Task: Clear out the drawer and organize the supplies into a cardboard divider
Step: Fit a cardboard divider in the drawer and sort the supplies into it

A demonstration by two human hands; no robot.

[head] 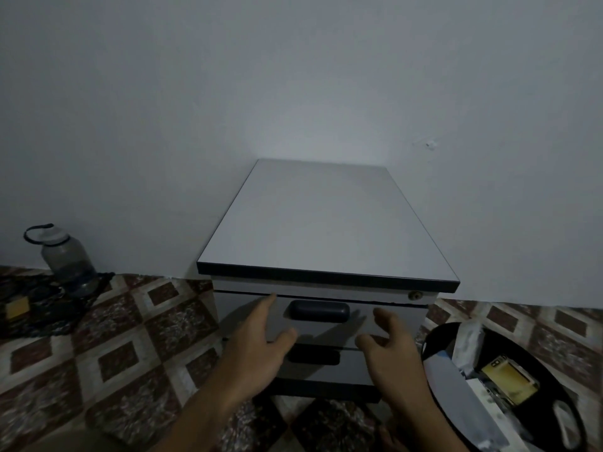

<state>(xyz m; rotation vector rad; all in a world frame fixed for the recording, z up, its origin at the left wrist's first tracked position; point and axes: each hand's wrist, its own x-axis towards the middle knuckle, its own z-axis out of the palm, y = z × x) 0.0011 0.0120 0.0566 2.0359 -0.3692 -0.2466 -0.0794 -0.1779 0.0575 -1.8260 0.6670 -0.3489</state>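
Note:
A small grey drawer cabinet (326, 223) stands against the wall. Its top drawer (391, 316) is closed and has a dark oval handle (319, 310). A second drawer with a dark handle (313, 357) sits below it. My left hand (261, 344) is held in front of the top drawer, left of the handle, fingers straight and spread, holding nothing. My right hand (391, 347) hovers right of the handle, fingers loosely bent, also holding nothing. No cardboard divider is in view.
A black round tub (567, 409) with papers and a yellow packet (509, 381) sits on the floor at the right. A clear water bottle (65, 259) stands at the left by dark cloth (42, 308) on the patterned tile floor (137, 337).

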